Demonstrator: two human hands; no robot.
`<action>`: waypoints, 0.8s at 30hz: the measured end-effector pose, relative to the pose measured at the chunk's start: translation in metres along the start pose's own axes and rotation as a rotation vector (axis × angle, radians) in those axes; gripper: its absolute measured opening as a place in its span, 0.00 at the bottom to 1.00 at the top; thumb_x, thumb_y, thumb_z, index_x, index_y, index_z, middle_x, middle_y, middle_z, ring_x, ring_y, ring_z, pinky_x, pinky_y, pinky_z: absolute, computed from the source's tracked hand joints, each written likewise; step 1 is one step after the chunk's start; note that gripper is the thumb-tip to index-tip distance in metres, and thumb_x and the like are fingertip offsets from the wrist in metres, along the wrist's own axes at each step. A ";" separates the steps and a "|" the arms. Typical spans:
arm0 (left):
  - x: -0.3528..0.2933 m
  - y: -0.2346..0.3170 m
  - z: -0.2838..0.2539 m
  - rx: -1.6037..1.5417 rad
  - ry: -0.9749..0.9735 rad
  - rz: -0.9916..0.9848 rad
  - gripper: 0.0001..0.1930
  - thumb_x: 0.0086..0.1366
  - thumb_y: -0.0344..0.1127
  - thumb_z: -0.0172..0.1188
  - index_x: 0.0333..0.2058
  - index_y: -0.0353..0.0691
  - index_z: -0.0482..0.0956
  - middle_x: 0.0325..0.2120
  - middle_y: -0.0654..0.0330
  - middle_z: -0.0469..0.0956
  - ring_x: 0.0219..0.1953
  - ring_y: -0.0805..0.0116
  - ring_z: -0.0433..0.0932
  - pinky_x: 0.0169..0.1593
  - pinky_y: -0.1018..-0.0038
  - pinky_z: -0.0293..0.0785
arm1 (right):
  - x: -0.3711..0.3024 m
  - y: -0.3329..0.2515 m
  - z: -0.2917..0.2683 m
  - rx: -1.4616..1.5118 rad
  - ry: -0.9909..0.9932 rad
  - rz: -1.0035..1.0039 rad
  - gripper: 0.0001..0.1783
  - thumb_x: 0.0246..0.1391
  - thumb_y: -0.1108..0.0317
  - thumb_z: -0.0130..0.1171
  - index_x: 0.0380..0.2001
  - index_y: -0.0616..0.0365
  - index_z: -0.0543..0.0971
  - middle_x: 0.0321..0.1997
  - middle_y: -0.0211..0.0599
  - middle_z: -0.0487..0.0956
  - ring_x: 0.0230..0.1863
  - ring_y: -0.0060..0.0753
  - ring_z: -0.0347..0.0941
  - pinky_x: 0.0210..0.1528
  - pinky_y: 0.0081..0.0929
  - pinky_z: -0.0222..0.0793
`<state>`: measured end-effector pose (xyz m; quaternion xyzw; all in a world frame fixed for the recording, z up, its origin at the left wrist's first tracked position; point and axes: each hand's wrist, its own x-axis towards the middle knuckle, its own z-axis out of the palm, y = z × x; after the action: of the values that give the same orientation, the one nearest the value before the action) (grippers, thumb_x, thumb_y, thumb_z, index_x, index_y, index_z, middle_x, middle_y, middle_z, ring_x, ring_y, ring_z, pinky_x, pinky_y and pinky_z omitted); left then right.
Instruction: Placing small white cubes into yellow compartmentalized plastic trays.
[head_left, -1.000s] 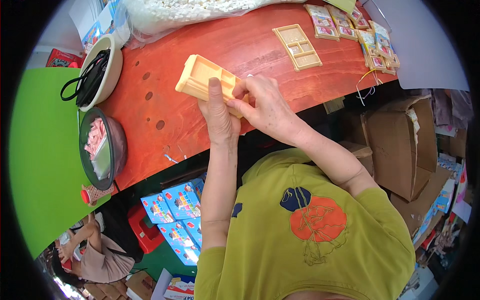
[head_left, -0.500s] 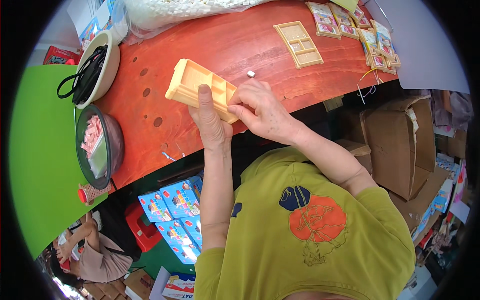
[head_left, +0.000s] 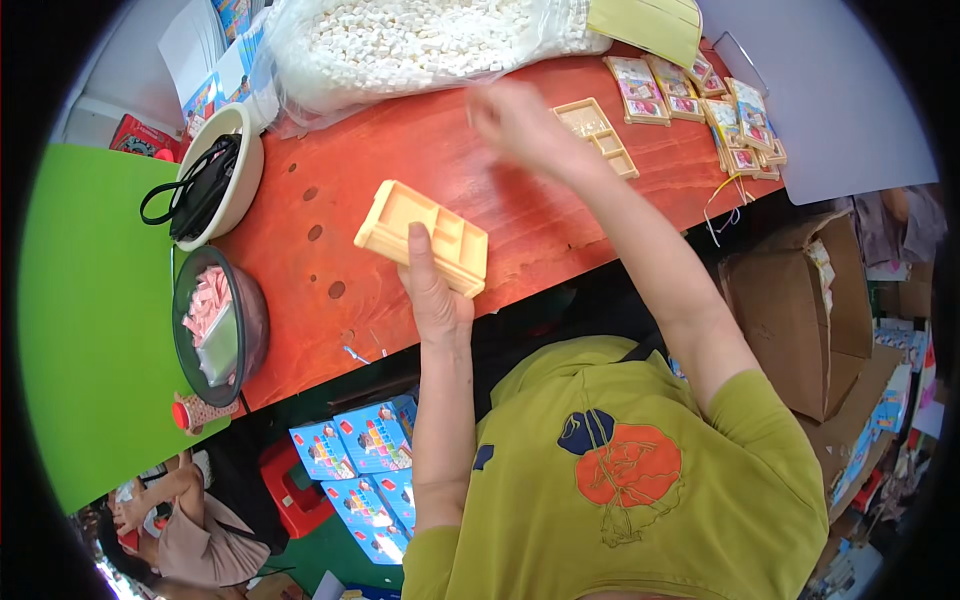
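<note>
My left hand point(head_left: 440, 303) grips a stack of pale yellow plastic compartment trays point(head_left: 408, 205) above the table, thumb along the near side. The top tray has one large compartment and smaller ones, with nothing visible in them. My right hand point(head_left: 518, 122) is apart from the stack, over the far part of the table, smeared by motion; whether it holds anything does not show. Just beyond it lies a clear bag of small white pieces point(head_left: 410, 42). A single tray point(head_left: 585, 118) rests on the table, partly behind my right forearm.
Packed trays with printed cards point(head_left: 640, 92) lie in piles at the far right of the red table point(head_left: 290, 230). At left stand a cream basin point(head_left: 250, 175) with a black bag and a dark bowl point(head_left: 262, 330) of pink strips. A cardboard box point(head_left: 790, 310) sits at right.
My right hand has left the tray stack and moved up and away toward the bag. The small white cube on the table is no longer visible. The view has tilted farther up.
</note>
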<state>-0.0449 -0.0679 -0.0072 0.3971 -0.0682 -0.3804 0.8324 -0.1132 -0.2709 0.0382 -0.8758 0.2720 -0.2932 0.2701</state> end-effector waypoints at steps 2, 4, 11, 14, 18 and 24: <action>0.003 -0.007 0.007 0.024 -0.036 -0.031 0.30 0.64 0.47 0.65 0.58 0.41 0.64 0.46 0.63 0.72 0.48 0.71 0.75 0.50 0.70 0.77 | 0.023 0.006 -0.008 0.014 0.256 -0.014 0.08 0.56 0.72 0.54 0.34 0.66 0.77 0.33 0.56 0.78 0.38 0.57 0.76 0.41 0.42 0.72; 0.007 -0.013 0.014 0.018 -0.049 -0.039 0.30 0.64 0.47 0.65 0.58 0.41 0.64 0.46 0.64 0.72 0.47 0.72 0.75 0.50 0.71 0.77 | 0.029 0.017 -0.017 -0.101 0.451 -0.128 0.11 0.59 0.68 0.55 0.38 0.65 0.79 0.35 0.54 0.80 0.36 0.51 0.78 0.40 0.39 0.72; 0.011 -0.001 0.004 0.034 -0.039 0.012 0.24 0.67 0.45 0.62 0.55 0.39 0.66 0.43 0.62 0.74 0.45 0.72 0.76 0.47 0.72 0.76 | -0.089 -0.065 0.003 0.470 -0.408 0.086 0.09 0.55 0.69 0.62 0.36 0.65 0.80 0.31 0.41 0.81 0.34 0.29 0.78 0.38 0.29 0.73; 0.007 -0.009 0.014 0.107 -0.034 0.093 0.24 0.68 0.42 0.60 0.56 0.39 0.65 0.44 0.62 0.73 0.45 0.72 0.75 0.47 0.71 0.75 | -0.106 -0.060 0.012 0.663 -0.283 0.267 0.08 0.56 0.70 0.61 0.35 0.66 0.79 0.30 0.38 0.80 0.33 0.25 0.76 0.38 0.26 0.72; 0.008 -0.016 0.018 0.114 -0.053 0.103 0.30 0.66 0.39 0.63 0.61 0.38 0.60 0.47 0.61 0.71 0.47 0.70 0.74 0.49 0.70 0.74 | -0.106 -0.058 0.009 0.459 -0.148 0.025 0.05 0.55 0.73 0.60 0.31 0.65 0.76 0.28 0.40 0.76 0.32 0.36 0.74 0.36 0.32 0.70; 0.006 -0.004 0.006 0.083 -0.028 0.060 0.28 0.65 0.35 0.63 0.60 0.40 0.61 0.45 0.61 0.71 0.45 0.70 0.75 0.47 0.71 0.77 | -0.103 -0.070 0.019 0.401 -0.141 -0.031 0.05 0.54 0.73 0.58 0.31 0.64 0.74 0.26 0.41 0.72 0.30 0.41 0.70 0.35 0.35 0.68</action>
<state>-0.0458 -0.0772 -0.0068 0.4238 -0.1075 -0.3577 0.8252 -0.1484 -0.1501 0.0315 -0.8272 0.1749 -0.2834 0.4527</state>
